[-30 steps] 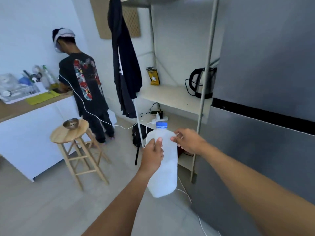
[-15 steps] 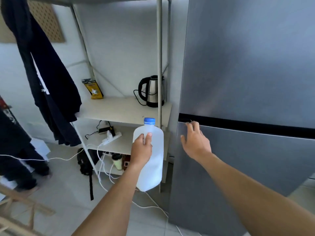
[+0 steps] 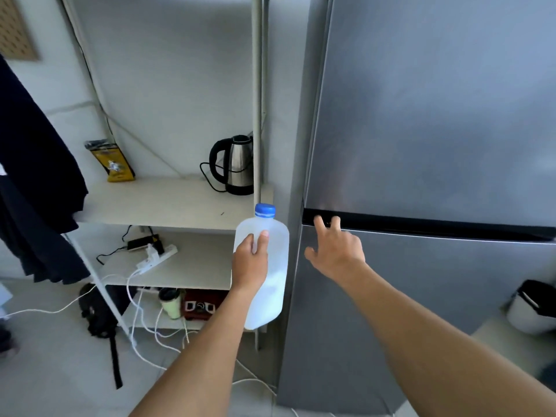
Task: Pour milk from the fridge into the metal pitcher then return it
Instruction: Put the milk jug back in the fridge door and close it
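Note:
My left hand (image 3: 251,260) grips a translucent white milk jug (image 3: 269,281) with a blue cap, held upright in front of the shelf's edge. The jug shows milk in its lower half. To its right stands the grey steel fridge (image 3: 421,130), both doors shut. My right hand (image 3: 335,249) reaches to the dark gap between the upper and lower doors, fingers spread, fingertips at the gap near the fridge's left edge. The metal pitcher is out of view.
A white shelf unit (image 3: 168,203) stands left of the fridge with a steel kettle (image 3: 237,165) and a yellow bag (image 3: 115,165). Cables, a power strip (image 3: 155,257) and a black backpack (image 3: 99,314) lie low. A dark jacket (image 3: 33,191) hangs at left.
The view has turned from the stool and the other person toward the fridge. My right hand has moved from the jug to the gap between the fridge doors. The jug stays in my left hand.

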`<state>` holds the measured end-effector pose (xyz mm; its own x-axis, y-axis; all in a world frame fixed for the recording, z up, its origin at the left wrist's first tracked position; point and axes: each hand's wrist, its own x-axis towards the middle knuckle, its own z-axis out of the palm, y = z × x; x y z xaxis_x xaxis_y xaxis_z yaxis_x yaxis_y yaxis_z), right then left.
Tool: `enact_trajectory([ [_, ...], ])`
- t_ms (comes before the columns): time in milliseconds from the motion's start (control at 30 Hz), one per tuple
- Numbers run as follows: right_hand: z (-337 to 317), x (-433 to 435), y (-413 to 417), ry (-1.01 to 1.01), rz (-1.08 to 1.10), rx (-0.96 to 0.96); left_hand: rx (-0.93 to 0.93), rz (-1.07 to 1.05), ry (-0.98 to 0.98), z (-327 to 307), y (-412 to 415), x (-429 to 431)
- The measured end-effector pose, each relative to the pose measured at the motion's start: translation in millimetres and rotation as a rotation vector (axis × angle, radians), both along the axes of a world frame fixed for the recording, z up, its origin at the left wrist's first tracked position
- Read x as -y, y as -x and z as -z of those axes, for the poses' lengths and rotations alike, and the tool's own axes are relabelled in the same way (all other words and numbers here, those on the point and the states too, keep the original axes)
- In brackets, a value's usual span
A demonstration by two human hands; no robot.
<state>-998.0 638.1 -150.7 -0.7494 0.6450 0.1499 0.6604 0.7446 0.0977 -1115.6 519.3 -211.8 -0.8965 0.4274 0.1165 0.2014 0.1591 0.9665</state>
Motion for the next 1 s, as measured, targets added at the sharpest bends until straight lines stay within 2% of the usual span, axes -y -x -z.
enact_trajectory([
  [233,3,13,-10,0.008,-0.001,-0.079,-0.112,-0.003,0.126,6,-11,16],
  [433,20,39,-80,0.054,-0.046,-0.201,-0.234,-0.077,0.195,-1,-47,35],
  [700,13,68,-174,0.258,-0.072,-0.509,-0.272,-0.097,0.2,-13,-127,51],
  [833,5,67,-230,0.383,-0.009,-0.683,-0.266,-0.105,0.178,-10,-175,58],
  [933,-3,69,-278,0.469,0.16,-0.734,-0.231,-0.079,0.209,-9,-222,58],
  [1000,-7,69,-307,0.445,0.288,-0.753,-0.234,-0.059,0.258,-6,-248,54],
])
